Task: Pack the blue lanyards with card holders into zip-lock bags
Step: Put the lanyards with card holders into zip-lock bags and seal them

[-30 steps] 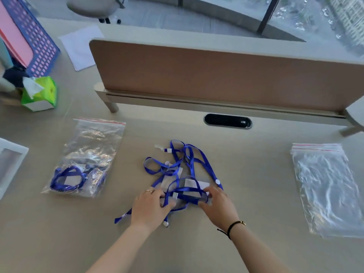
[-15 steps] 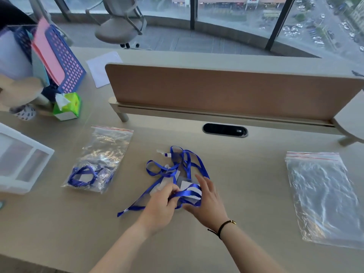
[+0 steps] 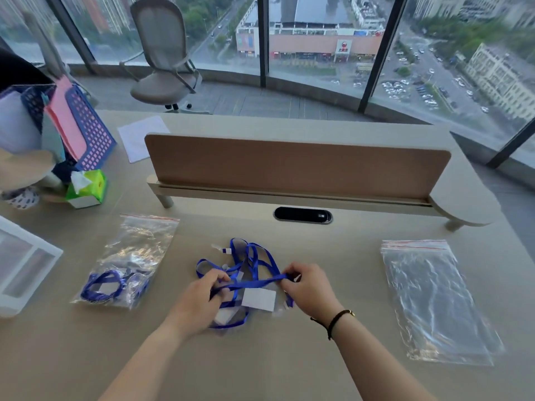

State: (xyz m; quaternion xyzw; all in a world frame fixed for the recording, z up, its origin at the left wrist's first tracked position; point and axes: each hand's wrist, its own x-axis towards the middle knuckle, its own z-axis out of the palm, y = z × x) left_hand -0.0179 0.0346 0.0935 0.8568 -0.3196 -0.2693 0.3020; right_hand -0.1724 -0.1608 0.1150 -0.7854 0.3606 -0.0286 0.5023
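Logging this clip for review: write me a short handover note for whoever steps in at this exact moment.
Left hand and right hand each pinch one blue fabric lanyard strap, stretched between them above the tangled pile of blue lanyards with clear card holders at the middle of the beige desk.
Done: the clear zip-lock bag on the left already holds lanyards.
Left: free this lanyard, then pack it and the rest of the pile; the empty clear zip-lock bag on the right lies flat, unused.
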